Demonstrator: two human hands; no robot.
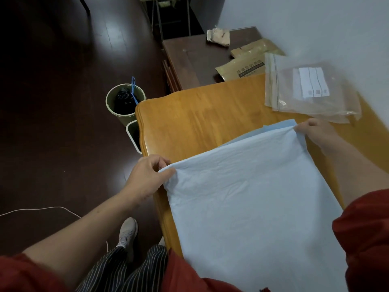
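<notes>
A large pale blue sheet (pixel 252 197) lies over the near part of a wooden table (pixel 200 114) and runs down toward my body. My left hand (pixel 147 178) pinches its far left corner at the table's left edge. My right hand (pixel 315 131) pinches the far right corner, lifted slightly off the wood. The far edge of the sheet is stretched between the two hands. A second blue layer shows just beyond that edge near my right hand.
A stack of clear zip bags (pixel 309 89) with white labels lies at the table's far right. Brown packets (pixel 242 68) sit on a dark cabinet (pixel 189 60) behind. Two bins (pixel 124 104) stand on the dark floor at the left, and a white cord (pixel 42 209) crosses the floor.
</notes>
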